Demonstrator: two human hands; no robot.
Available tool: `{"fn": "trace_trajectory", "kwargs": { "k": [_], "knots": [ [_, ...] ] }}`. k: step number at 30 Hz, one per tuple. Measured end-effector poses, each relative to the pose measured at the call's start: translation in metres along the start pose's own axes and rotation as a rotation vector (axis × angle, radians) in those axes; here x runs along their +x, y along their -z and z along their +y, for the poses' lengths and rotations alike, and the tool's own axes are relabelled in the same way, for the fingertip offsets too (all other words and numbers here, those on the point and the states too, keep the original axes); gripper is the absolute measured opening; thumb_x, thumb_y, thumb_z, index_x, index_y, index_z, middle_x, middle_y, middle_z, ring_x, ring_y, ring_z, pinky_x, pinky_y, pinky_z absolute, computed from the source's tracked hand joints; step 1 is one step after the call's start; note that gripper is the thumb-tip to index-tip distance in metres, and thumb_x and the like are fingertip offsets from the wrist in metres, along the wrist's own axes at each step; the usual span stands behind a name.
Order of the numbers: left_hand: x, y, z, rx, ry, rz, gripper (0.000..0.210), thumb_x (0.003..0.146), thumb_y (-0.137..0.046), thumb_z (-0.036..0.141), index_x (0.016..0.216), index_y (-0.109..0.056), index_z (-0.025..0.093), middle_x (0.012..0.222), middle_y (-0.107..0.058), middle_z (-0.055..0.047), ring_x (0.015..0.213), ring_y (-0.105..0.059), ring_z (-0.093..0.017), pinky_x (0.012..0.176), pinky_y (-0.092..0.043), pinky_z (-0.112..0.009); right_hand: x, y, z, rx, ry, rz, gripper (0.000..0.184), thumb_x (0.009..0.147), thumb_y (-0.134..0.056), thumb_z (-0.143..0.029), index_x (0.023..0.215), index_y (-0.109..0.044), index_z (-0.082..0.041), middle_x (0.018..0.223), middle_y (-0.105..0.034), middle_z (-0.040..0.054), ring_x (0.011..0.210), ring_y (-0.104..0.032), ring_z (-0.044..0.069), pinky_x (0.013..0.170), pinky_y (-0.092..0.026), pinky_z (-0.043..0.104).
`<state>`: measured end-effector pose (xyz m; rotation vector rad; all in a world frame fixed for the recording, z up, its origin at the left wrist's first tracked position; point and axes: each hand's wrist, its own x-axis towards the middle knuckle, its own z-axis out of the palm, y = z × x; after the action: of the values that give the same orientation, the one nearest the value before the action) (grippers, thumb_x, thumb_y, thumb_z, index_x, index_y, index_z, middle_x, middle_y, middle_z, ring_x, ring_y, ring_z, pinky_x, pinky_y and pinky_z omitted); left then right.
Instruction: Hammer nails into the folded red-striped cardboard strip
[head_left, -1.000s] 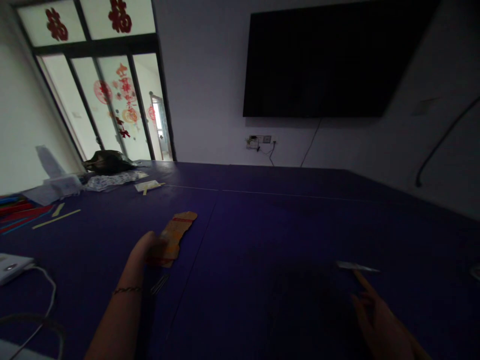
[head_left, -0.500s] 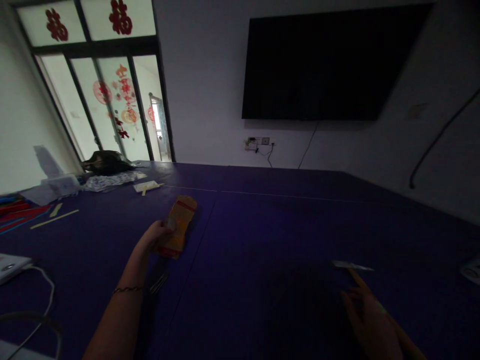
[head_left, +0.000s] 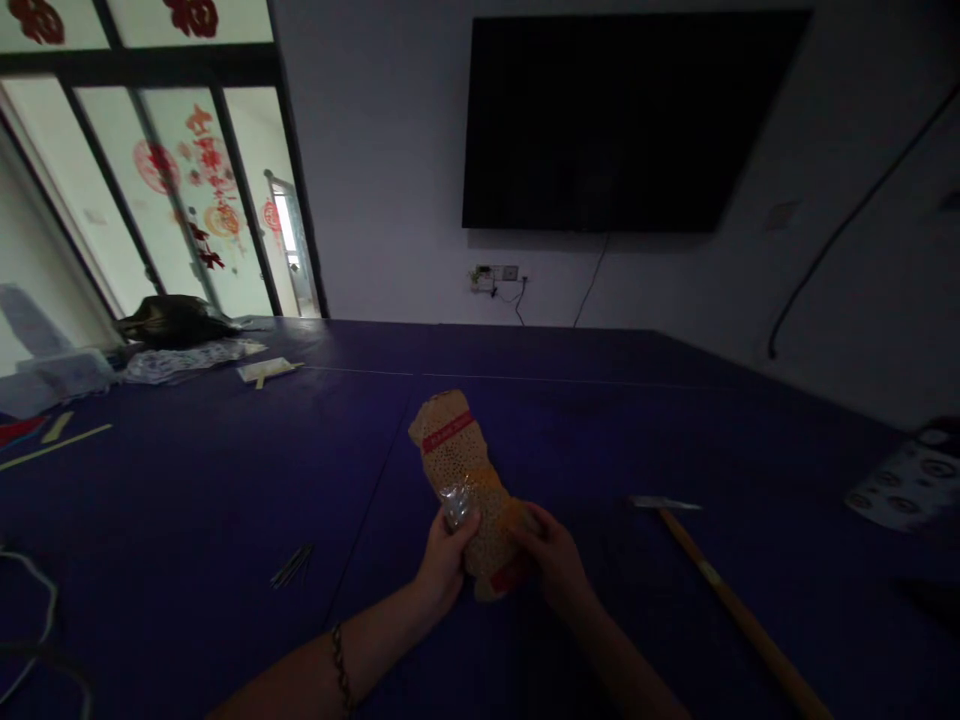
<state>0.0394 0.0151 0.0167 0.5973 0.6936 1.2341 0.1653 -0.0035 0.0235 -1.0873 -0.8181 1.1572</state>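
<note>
Over the middle of the table, my left hand (head_left: 444,562) grips a flat brown piece of card (head_left: 457,450) with red bands and a dotted pattern, its thumb on top. A bit of shiny clear plastic (head_left: 455,502) shows beside that thumb. My right hand (head_left: 553,555) pinches the card's lower right edge, where an orange patch is visible. To the right lies a hammer (head_left: 712,575) with a wooden handle, apart from both hands. Several thin nails (head_left: 291,566) lie together on the purple tabletop (head_left: 360,440), left of my left forearm.
A patterned roll (head_left: 900,490) lies at the right edge. Far left are a black bag (head_left: 178,318), a clear plastic box (head_left: 56,380), a white pad with yellow strips (head_left: 266,369) and a white cable (head_left: 49,600). A wall-mounted television (head_left: 615,120) hangs beyond the table.
My left hand has carried the card rightward to the middle. My right hand has left the hammer handle and taken hold of the card's edge. The camera view has shifted right.
</note>
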Motion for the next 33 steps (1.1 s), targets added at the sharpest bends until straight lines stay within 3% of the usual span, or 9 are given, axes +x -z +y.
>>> {"fn": "trace_trajectory", "kwargs": {
  "k": [4,8,13,17,21,27,33],
  "knots": [
    [-0.001,0.009,0.003,0.12,0.032,-0.046,0.052,0.049,-0.08,0.024,0.095,-0.058,0.013,0.094,-0.067,-0.01,0.086,-0.062,-0.024,0.079,-0.047,-0.034,0.008,0.019,0.001,-0.013,-0.11,-0.161,0.034,0.048,-0.076,-0.029,0.079,-0.069,-0.016,0.08,-0.072,0.0065,0.075,-0.064,0.025,0.072,-0.049,0.038],
    [0.004,0.011,0.009,0.272,0.061,-0.138,0.043,0.048,-0.079,0.026,0.084,-0.061,0.011,0.083,-0.068,-0.008,0.073,-0.063,-0.018,0.067,-0.047,-0.026,0.015,0.037,-0.01,-0.061,-0.132,-0.177,0.031,0.047,-0.075,-0.025,0.076,-0.071,-0.015,0.076,-0.072,0.006,0.068,-0.065,0.023,0.069,-0.048,0.035],
    [0.018,0.019,0.015,0.368,0.029,-0.116,0.037,0.064,-0.066,0.046,0.066,-0.057,0.01,0.044,-0.056,0.001,0.034,-0.046,-0.007,0.037,-0.033,-0.018,0.017,0.052,-0.026,-0.133,-0.137,-0.2,0.033,0.047,-0.075,-0.018,0.079,-0.071,-0.015,0.076,-0.072,0.0045,0.069,-0.064,0.022,0.069,-0.047,0.033],
    [0.026,0.023,0.017,0.338,0.06,-0.101,0.038,0.065,-0.064,0.047,0.06,-0.054,0.011,0.038,-0.05,0.003,0.028,-0.041,-0.006,0.031,-0.028,-0.017,0.018,0.059,-0.032,-0.248,-0.11,-0.226,0.031,0.049,-0.074,-0.015,0.08,-0.072,-0.017,0.078,-0.072,0.0032,0.07,-0.063,0.021,0.068,-0.047,0.032],
    [0.026,0.023,0.017,0.258,0.062,-0.097,0.035,0.065,-0.067,0.042,0.059,-0.054,0.01,0.04,-0.051,0.003,0.029,-0.043,-0.006,0.031,-0.03,-0.016,0.022,0.06,-0.03,-0.14,-0.075,-0.114,0.031,0.046,-0.077,-0.015,0.077,-0.071,-0.017,0.071,-0.071,0.0017,0.065,-0.062,0.019,0.064,-0.046,0.029],
    [0.018,0.017,0.018,0.039,0.111,0.0,0.02,0.07,-0.066,0.027,0.081,-0.057,0.013,0.072,-0.066,-0.002,0.05,-0.058,-0.009,0.047,-0.047,-0.019,0.02,0.042,-0.021,0.116,-0.03,0.034,0.037,0.053,-0.074,-0.031,0.088,-0.065,-0.025,0.083,-0.07,-0.0003,0.078,-0.063,0.02,0.073,-0.048,0.032],
    [0.009,0.014,0.011,0.01,0.145,-0.02,0.019,0.075,-0.062,0.028,0.076,-0.058,0.01,0.067,-0.065,-0.004,0.048,-0.057,-0.008,0.05,-0.047,-0.019,0.019,0.036,-0.011,0.141,-0.076,0.19,0.033,0.05,-0.076,-0.033,0.08,-0.064,-0.023,0.077,-0.069,-0.0004,0.072,-0.063,0.02,0.066,-0.049,0.032]
  ]
}}
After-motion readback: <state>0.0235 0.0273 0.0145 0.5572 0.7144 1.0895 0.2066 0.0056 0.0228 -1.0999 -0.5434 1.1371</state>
